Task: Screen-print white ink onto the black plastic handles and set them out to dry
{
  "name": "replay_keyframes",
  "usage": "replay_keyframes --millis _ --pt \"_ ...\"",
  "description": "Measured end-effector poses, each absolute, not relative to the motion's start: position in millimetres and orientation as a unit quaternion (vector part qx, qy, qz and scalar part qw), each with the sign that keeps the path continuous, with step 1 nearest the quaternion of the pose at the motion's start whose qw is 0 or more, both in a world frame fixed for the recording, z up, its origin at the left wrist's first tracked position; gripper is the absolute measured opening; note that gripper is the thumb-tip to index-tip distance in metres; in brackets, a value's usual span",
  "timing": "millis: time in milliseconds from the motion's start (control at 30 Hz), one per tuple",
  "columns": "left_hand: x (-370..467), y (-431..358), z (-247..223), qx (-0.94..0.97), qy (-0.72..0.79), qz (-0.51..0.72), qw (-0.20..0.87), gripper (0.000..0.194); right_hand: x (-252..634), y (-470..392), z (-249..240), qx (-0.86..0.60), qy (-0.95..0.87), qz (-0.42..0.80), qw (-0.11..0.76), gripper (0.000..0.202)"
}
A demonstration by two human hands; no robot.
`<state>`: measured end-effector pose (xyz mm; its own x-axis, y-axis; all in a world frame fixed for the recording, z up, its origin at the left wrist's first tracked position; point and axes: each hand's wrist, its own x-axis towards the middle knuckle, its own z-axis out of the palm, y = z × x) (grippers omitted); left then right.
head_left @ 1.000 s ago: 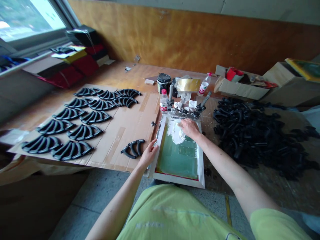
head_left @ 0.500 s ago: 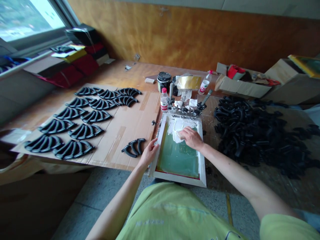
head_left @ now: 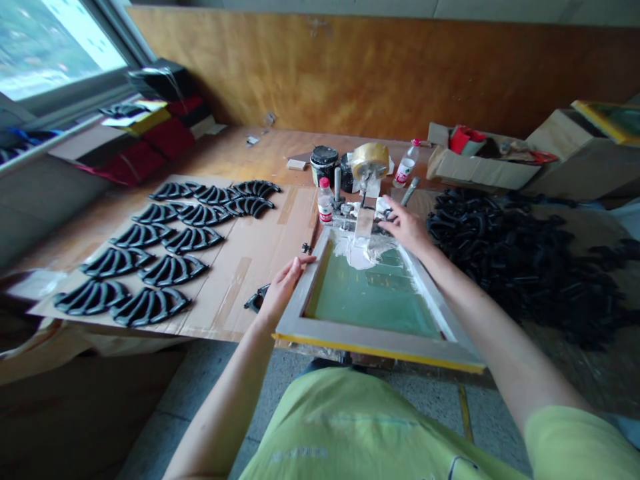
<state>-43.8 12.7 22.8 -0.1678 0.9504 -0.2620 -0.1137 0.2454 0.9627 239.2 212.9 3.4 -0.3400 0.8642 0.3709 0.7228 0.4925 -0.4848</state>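
A screen frame (head_left: 320, 328) with a green mesh is tilted, its near edge raised. White paste (head_left: 357, 255) lies on the far part of the mesh, where a pale flat squeegee (head_left: 365, 224) stands upright. My left hand (head_left: 286, 283) is at the frame's left side, its fingers apart and touching the edge. Over the frame's far right corner is my right hand (head_left: 404, 225), fingers apart, holding nothing. Metal clamps (head_left: 345, 208) sit behind the frame. One black curved piece (head_left: 256, 299) is partly hidden behind my left hand.
Black fan-shaped pieces (head_left: 173, 270) lie in rows on cardboard (head_left: 220, 280) at left. A heap of black parts (head_left: 490, 260) is at right. Behind stand bottles (head_left: 325, 201), a black tub (head_left: 324, 164), a tape roll (head_left: 369, 160) and an open box (head_left: 480, 170).
The frame's near edge has risen. My right hand has let go of the squeegee and moved right and away from me. My left hand has shifted slightly left and opened against the frame's side.
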Motion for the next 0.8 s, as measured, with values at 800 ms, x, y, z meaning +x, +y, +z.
replay_keyframes --millis 800 --pt "-89 -68 -119 0.093 0.742 0.439 0.499 0.047 300 48 -82 -0.648 -0.754 0.104 -0.011 0.031"
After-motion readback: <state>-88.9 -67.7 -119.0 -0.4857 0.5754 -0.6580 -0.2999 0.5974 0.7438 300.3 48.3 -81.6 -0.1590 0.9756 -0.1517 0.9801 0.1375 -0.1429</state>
